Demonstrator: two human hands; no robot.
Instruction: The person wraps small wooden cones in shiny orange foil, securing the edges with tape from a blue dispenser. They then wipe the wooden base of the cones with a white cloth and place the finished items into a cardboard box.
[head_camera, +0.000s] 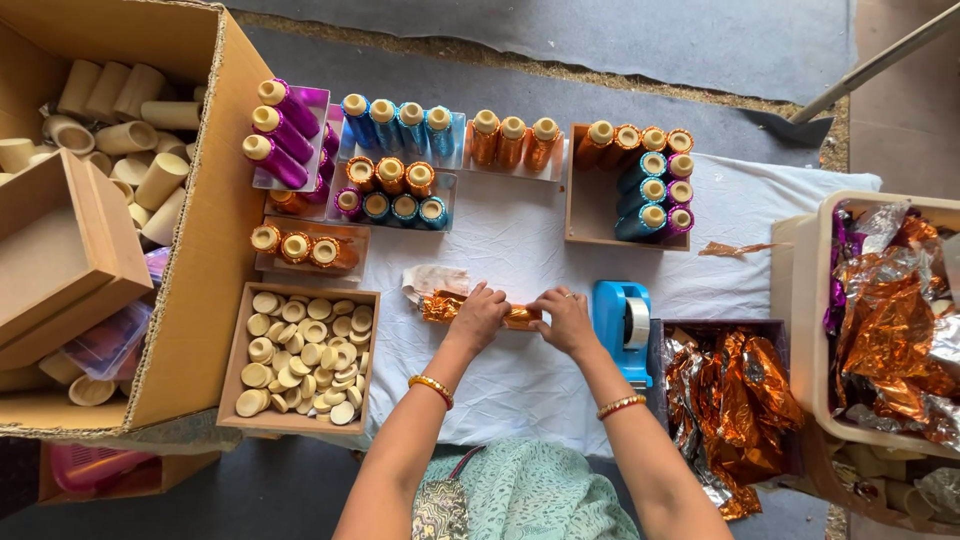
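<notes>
My left hand (478, 315) and my right hand (566, 318) both press on an orange foil-wrapped tube (519, 317) lying on the white cloth (520, 240). Loose orange foil (440, 305) sticks out past my left hand, next to a crumpled pale paper scrap (432, 279). A blue tape dispenser (622, 320) stands just right of my right hand. Each wrist wears a gold bangle.
A tray of plain cream tubes (300, 355) sits at the left, a large cardboard box of bare tubes (110, 150) beyond it. Trays of purple, blue and orange wrapped tubes (395, 160) line the back. Boxes of orange foil sheets (735, 385) and a foil bin (890, 320) stand right.
</notes>
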